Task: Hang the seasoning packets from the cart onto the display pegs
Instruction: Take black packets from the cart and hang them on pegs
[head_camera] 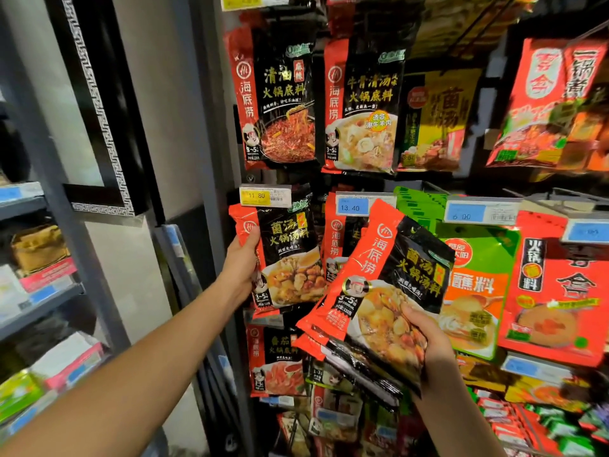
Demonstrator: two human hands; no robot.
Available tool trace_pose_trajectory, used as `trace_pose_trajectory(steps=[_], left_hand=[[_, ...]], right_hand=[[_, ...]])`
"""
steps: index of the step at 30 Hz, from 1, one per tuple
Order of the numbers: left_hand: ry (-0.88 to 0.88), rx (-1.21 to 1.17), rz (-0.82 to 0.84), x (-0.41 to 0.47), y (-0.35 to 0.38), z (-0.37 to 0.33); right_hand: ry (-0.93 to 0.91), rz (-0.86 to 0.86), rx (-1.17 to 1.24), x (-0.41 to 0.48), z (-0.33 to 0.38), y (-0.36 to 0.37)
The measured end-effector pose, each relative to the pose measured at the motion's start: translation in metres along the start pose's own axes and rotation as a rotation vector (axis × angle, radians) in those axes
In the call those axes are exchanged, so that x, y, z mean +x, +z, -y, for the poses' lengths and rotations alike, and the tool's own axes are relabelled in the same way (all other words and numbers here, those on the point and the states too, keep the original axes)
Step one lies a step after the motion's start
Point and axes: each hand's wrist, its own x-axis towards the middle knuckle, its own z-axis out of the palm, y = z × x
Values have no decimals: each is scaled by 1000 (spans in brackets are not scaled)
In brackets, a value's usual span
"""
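The display (534, 193) full of hung packets takes the centre and right of the frame, w/ a grey upright (211, 94) at its left side. Shelves (29, 206) w/ boxes stand at the left edge. In the lower centre you have a stack of seasoning packets (379, 285), red and black, tilted so the top leans to the upper left. Your right hand (428, 344) grasps it at the lower right corner, thumb on the front, fingers behind. Just left of the stack is one hanging packet (290, 252) of the same kind, upright. Your left hand (242, 258) grips its left edge, thumb in front. Its top is behind a yellow tag (265, 195) marked 11.80, so I cannot tell if it sits on a peg. A blue tag (351, 207), 13.40, is right of that.
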Motion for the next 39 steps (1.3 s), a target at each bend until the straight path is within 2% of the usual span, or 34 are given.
trace_pose_trajectory(steps=[5, 7, 10, 21, 25, 31, 39], left_hand=[[-71, -10, -91, 14, 11, -4], [-98, 0, -114, 16, 13, -6], [-136, 46, -122, 18, 8, -5], [-177, 161, -156, 19, 8, -1], [-183, 89, -105, 12, 8, -1], [-133, -86, -22, -8, 3, 12], [-126, -120, -35, -8, 3, 8]], right_hand=[[34, 7, 32, 11, 5, -4], [58, 65, 38, 17, 7, -6], [62, 137, 26, 21, 9, -9], [20, 174, 9, 36, 12, -11], [26, 197, 4, 34, 13, -13], [33, 140, 10, 40, 12, -12], [58, 146, 0, 41, 12, -15]])
